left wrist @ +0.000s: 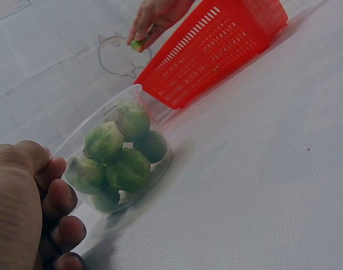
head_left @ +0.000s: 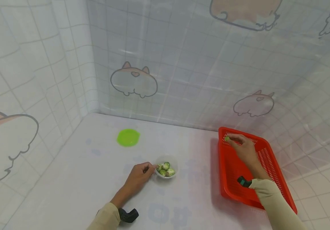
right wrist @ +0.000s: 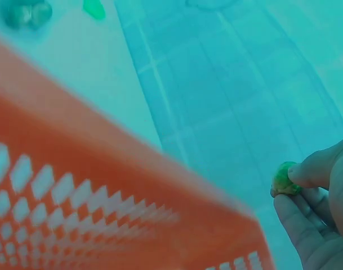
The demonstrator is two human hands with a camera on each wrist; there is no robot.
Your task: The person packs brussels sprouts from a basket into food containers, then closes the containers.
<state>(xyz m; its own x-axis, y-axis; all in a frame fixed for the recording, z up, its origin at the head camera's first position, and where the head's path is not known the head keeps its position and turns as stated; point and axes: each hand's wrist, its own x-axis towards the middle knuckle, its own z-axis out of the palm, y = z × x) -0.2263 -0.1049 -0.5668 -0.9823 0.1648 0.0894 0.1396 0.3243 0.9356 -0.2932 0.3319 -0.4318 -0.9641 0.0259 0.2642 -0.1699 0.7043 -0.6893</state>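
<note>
My left hand (head_left: 138,175) pinches the rim of a clear plastic bowl (head_left: 167,157) that stands on the table. Several green Brussels sprouts (left wrist: 126,169) lie inside it, seen through its wall in the left wrist view. My right hand (head_left: 243,150) is raised over the far left part of a red plastic basket (head_left: 222,172). Between its thumb and fingertips it holds one small Brussels sprout (right wrist: 285,180). In the right wrist view, the basket's slotted wall (right wrist: 75,185) fills the lower left, beside that hand.
A bright green lid-like disc (head_left: 128,137) lies flat on the white table (head_left: 75,179), left of the bowl and farther back. Sheeting with a grid and cartoon animals covers the walls (head_left: 182,64) behind and at both sides. The basket stands close to the right wall.
</note>
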